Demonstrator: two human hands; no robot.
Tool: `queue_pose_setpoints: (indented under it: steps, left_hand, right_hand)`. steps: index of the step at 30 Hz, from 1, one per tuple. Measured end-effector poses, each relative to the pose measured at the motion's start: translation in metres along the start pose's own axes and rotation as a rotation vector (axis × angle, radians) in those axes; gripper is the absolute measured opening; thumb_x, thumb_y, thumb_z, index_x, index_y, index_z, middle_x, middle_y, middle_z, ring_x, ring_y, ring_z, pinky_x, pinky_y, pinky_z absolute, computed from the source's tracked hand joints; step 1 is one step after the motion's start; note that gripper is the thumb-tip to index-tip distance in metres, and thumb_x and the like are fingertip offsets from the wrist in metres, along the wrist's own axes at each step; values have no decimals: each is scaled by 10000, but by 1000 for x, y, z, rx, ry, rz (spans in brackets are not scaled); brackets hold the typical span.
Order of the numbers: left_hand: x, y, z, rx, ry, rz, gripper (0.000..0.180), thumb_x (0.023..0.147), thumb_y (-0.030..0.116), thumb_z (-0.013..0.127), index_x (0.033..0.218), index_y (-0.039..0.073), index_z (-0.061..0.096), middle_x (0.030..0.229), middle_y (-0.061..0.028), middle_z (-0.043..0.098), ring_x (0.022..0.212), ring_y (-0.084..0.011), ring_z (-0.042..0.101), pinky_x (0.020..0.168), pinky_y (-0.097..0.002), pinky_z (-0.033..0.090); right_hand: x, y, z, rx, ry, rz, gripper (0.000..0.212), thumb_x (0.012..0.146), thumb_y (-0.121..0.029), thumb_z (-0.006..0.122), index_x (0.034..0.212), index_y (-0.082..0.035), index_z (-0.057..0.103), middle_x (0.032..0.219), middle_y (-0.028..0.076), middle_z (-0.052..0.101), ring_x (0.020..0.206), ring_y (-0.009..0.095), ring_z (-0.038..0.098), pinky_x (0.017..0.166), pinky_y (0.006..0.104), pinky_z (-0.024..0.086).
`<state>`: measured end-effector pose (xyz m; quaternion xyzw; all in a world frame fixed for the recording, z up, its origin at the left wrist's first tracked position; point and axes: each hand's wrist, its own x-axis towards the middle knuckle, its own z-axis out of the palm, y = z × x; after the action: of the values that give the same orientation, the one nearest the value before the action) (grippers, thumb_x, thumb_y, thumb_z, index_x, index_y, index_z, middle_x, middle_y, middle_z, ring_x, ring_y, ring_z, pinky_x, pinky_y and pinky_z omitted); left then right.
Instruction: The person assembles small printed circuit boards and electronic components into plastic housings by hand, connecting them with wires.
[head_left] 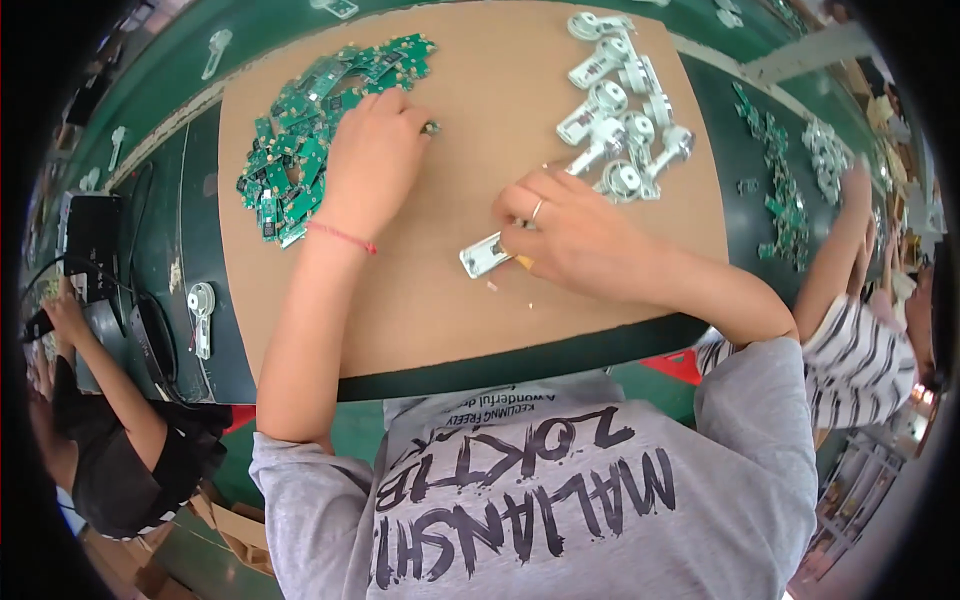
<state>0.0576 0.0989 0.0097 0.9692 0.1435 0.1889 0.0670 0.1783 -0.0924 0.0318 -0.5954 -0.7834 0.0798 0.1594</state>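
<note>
Silver metal part (486,255) in right hand (565,235) grip, on cardboard (450,300).

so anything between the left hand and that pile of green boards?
Nothing visible. The left hand already rests at the right edge of the green circuit board pile, fingertips touching a small piece on the cardboard sheet. The right hand holds a silver metal part apart from the pile.

Silver part (486,255) half under right hand (575,240)
</note>
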Motion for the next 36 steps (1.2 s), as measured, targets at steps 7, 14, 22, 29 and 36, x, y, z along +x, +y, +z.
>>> queue_pose_setpoints:
  steps: [7,14,22,29,36]
  left_hand:
    - [-25,34,-26,-607,55,-279,128,798,35,580,924,44,557,870,-68,547,709,-149,594,666,-248,475]
    - [-95,67,-22,-545,-79,-450,255,802,19,569,1055,39,549,852,-61,534,672,-96,525,603,-247,435]
    - [-110,78,-39,-1284,-164,-556,147,854,103,527,972,16,534,741,-42,486,683,-130,474,654,-249,388]
    - [-100,93,-33,-2240,-223,-417,385,944,377,355,723,68,419,644,3,375,586,-114,345,554,-227,300]
    - [-98,101,-38,-2033,-228,-465,424,920,441,414,736,61,440,620,18,366,574,-75,327,530,-216,288]
  right_hand:
    - [-26,-12,37,130,265,-205,142,682,-50,621,786,-82,530,867,31,529,879,205,515,776,333,398]
    - [-37,-21,41,511,267,136,197,770,4,583,966,-21,580,855,70,549,827,218,512,723,313,413]
    - [-30,-47,9,852,193,397,129,819,-40,525,930,-12,583,832,45,565,751,166,501,735,282,400]
    - [-19,-60,-12,603,246,180,77,786,-57,546,838,-17,586,708,52,555,700,195,504,705,316,372]
    - [-10,-63,-15,594,322,41,58,754,-109,534,774,-57,550,656,26,548,632,193,520,623,331,385]
